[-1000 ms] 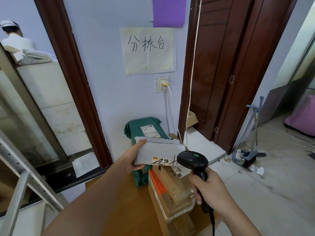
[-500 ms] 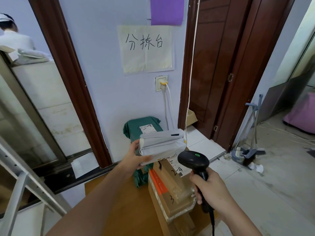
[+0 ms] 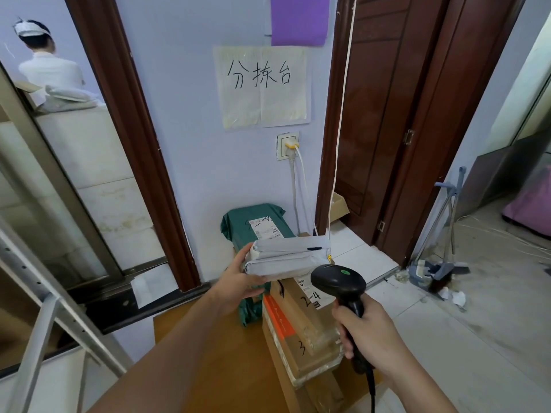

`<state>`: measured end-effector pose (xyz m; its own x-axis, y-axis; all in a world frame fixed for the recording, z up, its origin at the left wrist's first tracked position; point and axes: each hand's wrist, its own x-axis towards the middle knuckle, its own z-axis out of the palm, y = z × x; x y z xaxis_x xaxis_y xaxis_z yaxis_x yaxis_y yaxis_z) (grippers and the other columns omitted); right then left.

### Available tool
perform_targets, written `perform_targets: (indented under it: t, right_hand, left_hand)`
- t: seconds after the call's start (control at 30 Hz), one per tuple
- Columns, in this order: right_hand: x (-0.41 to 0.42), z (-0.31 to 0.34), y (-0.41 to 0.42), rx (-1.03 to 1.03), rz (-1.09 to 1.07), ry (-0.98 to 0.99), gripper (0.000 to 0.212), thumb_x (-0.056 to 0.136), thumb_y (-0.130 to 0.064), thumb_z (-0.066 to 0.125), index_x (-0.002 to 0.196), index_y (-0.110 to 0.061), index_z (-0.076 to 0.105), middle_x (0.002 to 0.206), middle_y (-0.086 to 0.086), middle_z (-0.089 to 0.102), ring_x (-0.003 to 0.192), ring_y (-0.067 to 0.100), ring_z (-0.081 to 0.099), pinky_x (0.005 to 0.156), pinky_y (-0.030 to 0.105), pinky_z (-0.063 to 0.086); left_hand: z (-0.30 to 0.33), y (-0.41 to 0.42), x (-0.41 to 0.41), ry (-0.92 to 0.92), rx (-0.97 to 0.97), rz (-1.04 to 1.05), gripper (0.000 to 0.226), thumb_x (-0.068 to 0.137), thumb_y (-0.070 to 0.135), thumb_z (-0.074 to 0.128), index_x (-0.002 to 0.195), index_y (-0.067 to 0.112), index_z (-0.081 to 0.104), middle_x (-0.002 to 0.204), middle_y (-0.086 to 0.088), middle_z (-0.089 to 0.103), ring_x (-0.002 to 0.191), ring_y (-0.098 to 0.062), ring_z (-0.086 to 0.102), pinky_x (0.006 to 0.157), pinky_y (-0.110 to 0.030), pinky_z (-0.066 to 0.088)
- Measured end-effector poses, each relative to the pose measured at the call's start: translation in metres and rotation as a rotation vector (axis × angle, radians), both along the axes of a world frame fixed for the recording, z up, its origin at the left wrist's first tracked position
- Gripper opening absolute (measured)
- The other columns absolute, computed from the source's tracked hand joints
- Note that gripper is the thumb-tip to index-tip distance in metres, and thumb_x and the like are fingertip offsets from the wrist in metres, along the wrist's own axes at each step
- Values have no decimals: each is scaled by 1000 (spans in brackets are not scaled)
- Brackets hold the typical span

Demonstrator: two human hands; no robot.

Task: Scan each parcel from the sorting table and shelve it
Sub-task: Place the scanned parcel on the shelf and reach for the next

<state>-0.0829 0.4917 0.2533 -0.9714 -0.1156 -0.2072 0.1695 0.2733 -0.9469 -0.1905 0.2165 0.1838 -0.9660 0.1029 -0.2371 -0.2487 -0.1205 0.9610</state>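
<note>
Parcels: one grey (image 3: 287,257) held, three (image 3: 301,323) tabled.

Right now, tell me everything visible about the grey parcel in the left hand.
The grey parcel is a soft plastic mailer, folded into two stacked layers, with a small black mark near its right end. It lies roughly level in the air above the cardboard boxes. The left hand grips its left end; nothing else clearly touches it. No label shows.
</note>
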Motion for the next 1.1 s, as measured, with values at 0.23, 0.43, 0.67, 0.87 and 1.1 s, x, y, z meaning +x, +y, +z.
perform_targets:
  t: [0.23, 0.43, 0.67, 0.87, 1.1]
  right_hand:
    - [8, -1, 9, 36, 0, 26, 13, 96, -10, 56, 85, -3, 54, 56, 10, 52, 47, 24, 49, 54, 34, 50]
    - [16, 0, 14, 30, 3, 32, 12, 96, -10, 55, 94, 2, 55, 58, 9, 53, 48, 24, 49, 55, 33, 50]
    - [23, 0, 17, 14, 10, 35, 12, 97, -10, 56, 88, -2, 55, 56, 9, 52, 46, 23, 49, 54, 33, 50]
    - [28, 2, 21, -8, 11, 25, 13, 97, -11, 57, 85, -6, 54, 55, 8, 50, 47, 23, 48, 54, 34, 50]
    - [33, 1, 30, -5, 7, 20, 10, 96, -11, 57, 90, -4, 56, 55, 8, 52, 46, 23, 49, 56, 34, 50]
  left_hand:
    - [-5, 4, 4, 33, -141, 48, 103, 74, -27, 62, 137, 53, 51, 151, 1, 32, 126, -36, 51, 80, -44, 64]
    - [-1, 24, 18, 27, -440, 186, 101, 80, -31, 54, 138, 51, 41, 162, 6, 16, 141, -44, 31, 75, -65, 60]
    - [6, 36, 41, 16, -304, 187, 73, 83, 33, 86, 137, 52, 41, 148, 9, 21, 130, -28, 40, 70, -44, 66]
    - [6, 45, 42, -79, -127, 337, 50, 101, 49, 58, 148, 46, 39, 149, 1, 31, 129, -30, 43, 90, -60, 59]
    - [-7, 44, 43, -397, 203, 407, 68, 86, 35, 81, 140, 16, 44, 127, -16, 55, 112, -35, 62, 84, -50, 62]
